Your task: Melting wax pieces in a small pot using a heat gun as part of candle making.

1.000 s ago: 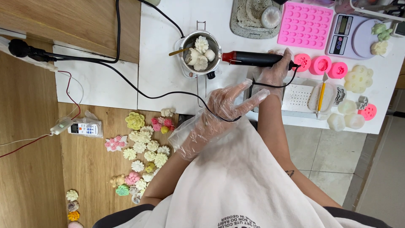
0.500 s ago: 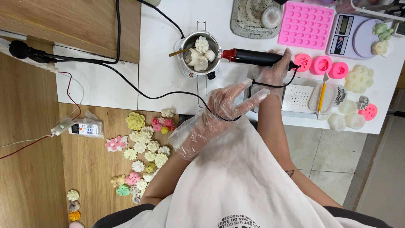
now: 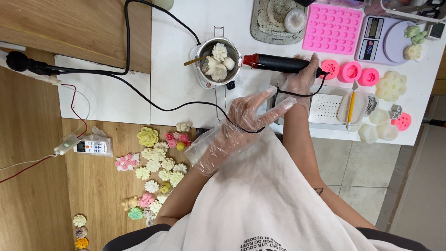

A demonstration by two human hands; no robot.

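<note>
The right hand [image 3: 302, 79], in a clear plastic glove, is closed around the black handle of a heat gun [image 3: 278, 63], which lies level above the white table [image 3: 176, 83] with its red nozzle just beside the rim of a small metal pot [image 3: 218, 60] holding pale flower-shaped wax pieces [image 3: 217, 58]. The left hand [image 3: 246, 114], also gloved, is open with fingers spread and grips nothing; the gun's black cord [image 3: 186, 104] passes under it. To the right stand a pink mould tray [image 3: 332, 29], a scale [image 3: 378, 39] and three round pink moulds [image 3: 349, 71], and many small wax flowers [image 3: 155, 162] lie on the wooden floor [image 3: 97, 190] below the table.
</note>
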